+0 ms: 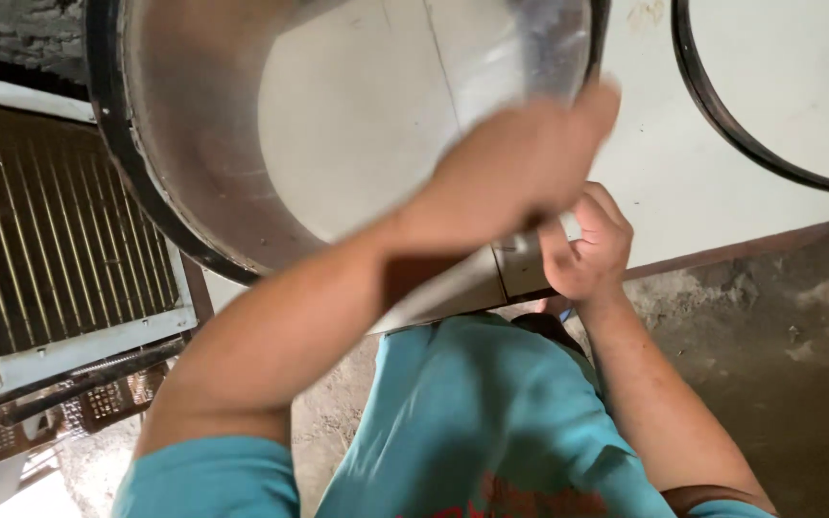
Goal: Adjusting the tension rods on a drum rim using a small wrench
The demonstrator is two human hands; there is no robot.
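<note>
A wide metal ring with a black rubber rim (127,144) stands on the white tiled surface (722,173) in front of me; it looks like an open drum wall, shiny inside. My left hand (520,158) reaches over its near wall and is blurred by motion; it grips the wall's edge. My right hand (587,245) is curled just below it, at the lower edge of the metal wall, fingers closed on a small part that I cannot make out. My teal shirt (472,412) fills the lower middle.
A second black ring (722,115) lies on the white surface at the upper right. At left is a ribbed metal grille in a white frame (59,249), with brown plastic crates (11,427) below it. Rough concrete floor (779,364) lies at the right.
</note>
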